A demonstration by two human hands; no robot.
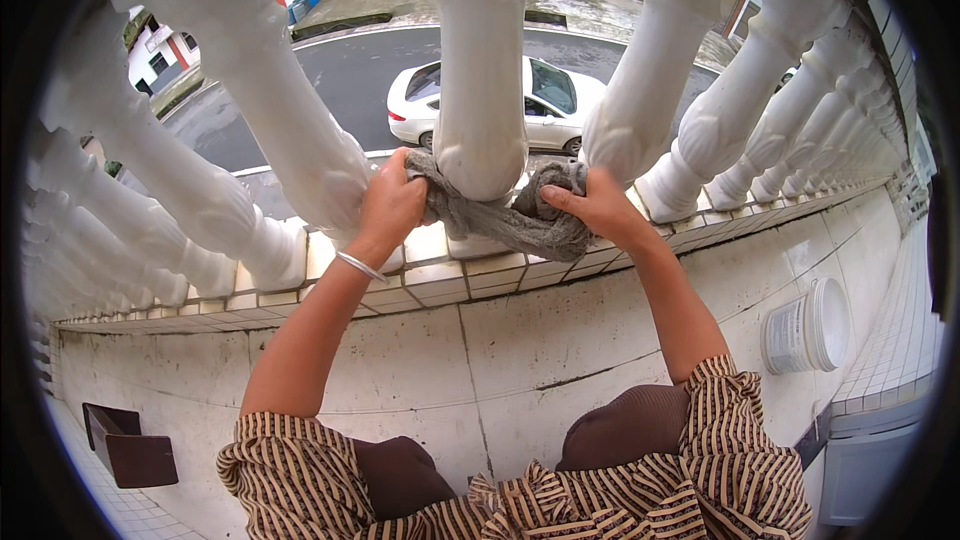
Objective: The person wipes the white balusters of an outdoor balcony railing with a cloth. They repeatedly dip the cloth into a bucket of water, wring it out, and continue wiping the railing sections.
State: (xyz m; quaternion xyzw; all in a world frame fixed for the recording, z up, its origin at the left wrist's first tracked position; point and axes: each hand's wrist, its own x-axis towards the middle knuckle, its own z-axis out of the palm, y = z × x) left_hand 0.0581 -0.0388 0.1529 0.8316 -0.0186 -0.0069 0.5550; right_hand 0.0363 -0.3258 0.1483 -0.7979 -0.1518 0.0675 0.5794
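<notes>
A grey, wrinkled cloth (517,229) is wrapped around the near side of the foot of a white baluster (480,90). My left hand (394,195) grips one end of it, left of the baluster. On the right side, my right hand (596,206) has the other end bunched in its fingers, the thumb lying on top. Below the cloth runs a ledge of cream tiles (435,277) with dark joints, on which the balusters stand. The far side of the baluster's foot is hidden.
More white balusters (300,112) line the ledge on both sides. A white plastic bucket (787,334) stands on the floor (397,367) at right. A dark brown box-like object (139,457) lies at lower left. Beyond the railing, a white car (559,109) is on the road (337,82) below.
</notes>
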